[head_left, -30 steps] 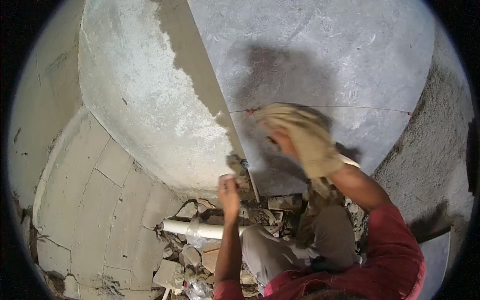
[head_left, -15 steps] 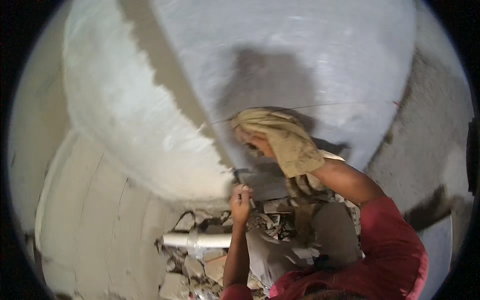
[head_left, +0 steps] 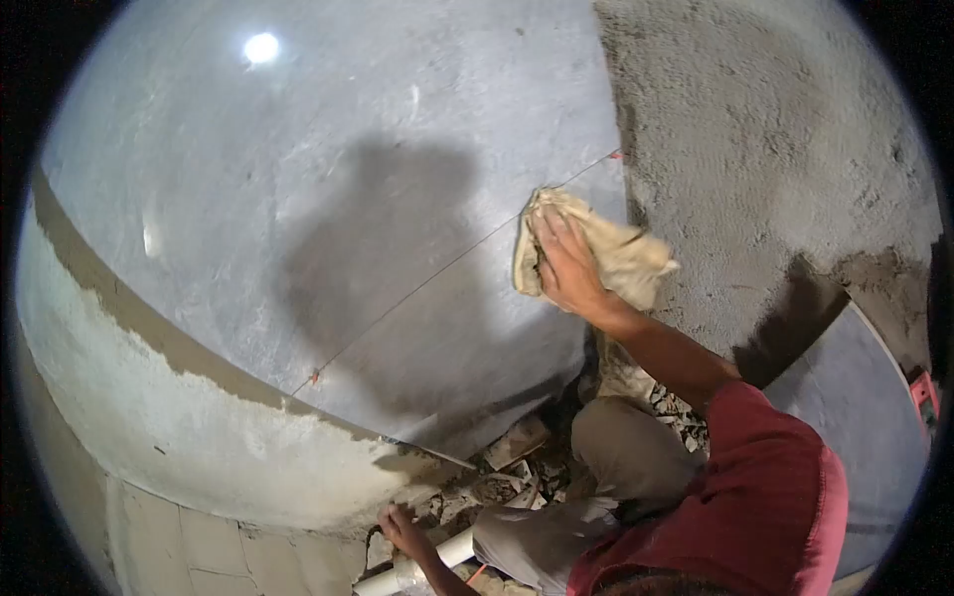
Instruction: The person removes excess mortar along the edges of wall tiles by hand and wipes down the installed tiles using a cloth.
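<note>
At the bottom of the frame, the left hand point(head_left: 397, 526) hangs with fingers bent beside a white pipe point(head_left: 455, 549); its palm is hidden, so I cannot tell whether it holds anything. The forearm covers part of the pipe, and the frame's lower edge cuts both off. Further up, right of centre, the right hand point(head_left: 566, 260) lies over a tan cloth point(head_left: 634, 260), fingers nearly straight and flat, not closed round it. The cloth rests against a grey panel point(head_left: 248, 179), its long axis slanting gently from upper left to lower right, the loose end pointing right and slightly blurred. Cloth and hand hide part of a taut string point(head_left: 422, 289).
</note>
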A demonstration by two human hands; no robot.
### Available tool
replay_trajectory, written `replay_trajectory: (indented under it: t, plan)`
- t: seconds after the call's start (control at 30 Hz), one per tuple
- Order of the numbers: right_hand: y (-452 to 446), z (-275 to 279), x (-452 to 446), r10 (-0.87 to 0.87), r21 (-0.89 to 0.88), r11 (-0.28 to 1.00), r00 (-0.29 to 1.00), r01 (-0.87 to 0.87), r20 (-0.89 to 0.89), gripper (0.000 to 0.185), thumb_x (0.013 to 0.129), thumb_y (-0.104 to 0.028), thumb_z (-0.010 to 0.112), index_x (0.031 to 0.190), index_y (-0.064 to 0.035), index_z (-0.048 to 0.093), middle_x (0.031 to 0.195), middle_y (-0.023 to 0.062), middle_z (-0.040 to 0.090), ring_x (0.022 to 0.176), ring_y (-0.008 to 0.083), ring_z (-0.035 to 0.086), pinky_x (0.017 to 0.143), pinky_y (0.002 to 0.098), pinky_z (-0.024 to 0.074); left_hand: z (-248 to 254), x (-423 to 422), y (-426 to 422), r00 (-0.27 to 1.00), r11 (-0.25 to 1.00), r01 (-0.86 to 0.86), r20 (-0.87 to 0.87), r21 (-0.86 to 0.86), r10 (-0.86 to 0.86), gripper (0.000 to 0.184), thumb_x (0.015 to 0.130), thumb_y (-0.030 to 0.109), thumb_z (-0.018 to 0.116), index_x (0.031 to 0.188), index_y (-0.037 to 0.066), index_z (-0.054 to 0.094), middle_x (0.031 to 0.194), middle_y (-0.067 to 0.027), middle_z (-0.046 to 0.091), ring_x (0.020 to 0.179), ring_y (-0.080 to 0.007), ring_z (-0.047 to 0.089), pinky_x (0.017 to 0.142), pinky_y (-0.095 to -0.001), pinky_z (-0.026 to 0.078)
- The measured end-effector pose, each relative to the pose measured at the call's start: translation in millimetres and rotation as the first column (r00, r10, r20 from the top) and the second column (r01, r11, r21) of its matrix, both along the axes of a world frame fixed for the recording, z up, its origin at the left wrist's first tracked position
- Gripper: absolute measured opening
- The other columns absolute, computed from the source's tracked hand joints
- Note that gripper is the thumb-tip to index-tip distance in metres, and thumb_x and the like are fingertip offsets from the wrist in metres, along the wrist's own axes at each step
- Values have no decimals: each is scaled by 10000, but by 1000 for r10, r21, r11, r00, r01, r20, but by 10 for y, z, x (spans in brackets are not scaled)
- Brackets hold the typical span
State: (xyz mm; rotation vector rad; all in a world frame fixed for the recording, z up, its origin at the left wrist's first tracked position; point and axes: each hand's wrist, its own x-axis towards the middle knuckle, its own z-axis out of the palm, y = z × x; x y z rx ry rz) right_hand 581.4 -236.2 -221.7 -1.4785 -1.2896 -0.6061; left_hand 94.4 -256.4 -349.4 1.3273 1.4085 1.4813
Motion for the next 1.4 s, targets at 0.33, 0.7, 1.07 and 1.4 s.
replay_trajectory:
  t: [0.33,0.7,1.07,1.4]
  plan:
    - [-391,-21,126,-5,-223,975,1000,8,14,705,712,107,481,1372,29,247,1392,222,286,1321,341,228,1101,466,146,269,971,257,943,938,322,46,129,-330,300,925,293,481,1018,10,517,840,-67,545,728,-148,523,674,-299,452]
    - [-446,-247,648,-188,-39,982,957,184,-222,679,698,90,507,1344,5,313,1367,203,312,1297,353,248,1075,390,203,459,1026,301,973,961,229,-43,156,-225,279,907,304,476,1040,62,513,942,-50,542,854,-159,522,732,-319,413]
    - [-447,-7,713,-164,54,978,899,203,-405,701,725,71,514,1364,4,234,1305,239,374,1240,377,339,1041,402,263,404,1063,353,984,974,170,18,151,-175,259,908,252,481,1038,29,498,942,-65,524,833,-160,497,724,-319,411]
    - [-741,926,746,-76,22,997,983,80,-166,617,717,65,501,1314,13,355,1283,255,429,1206,338,421,1014,347,328,421,1362,678,965,949,197,121,248,-232,270,919,243,485,1090,35,463,1004,-94,516,944,-189,504,816,-345,416]
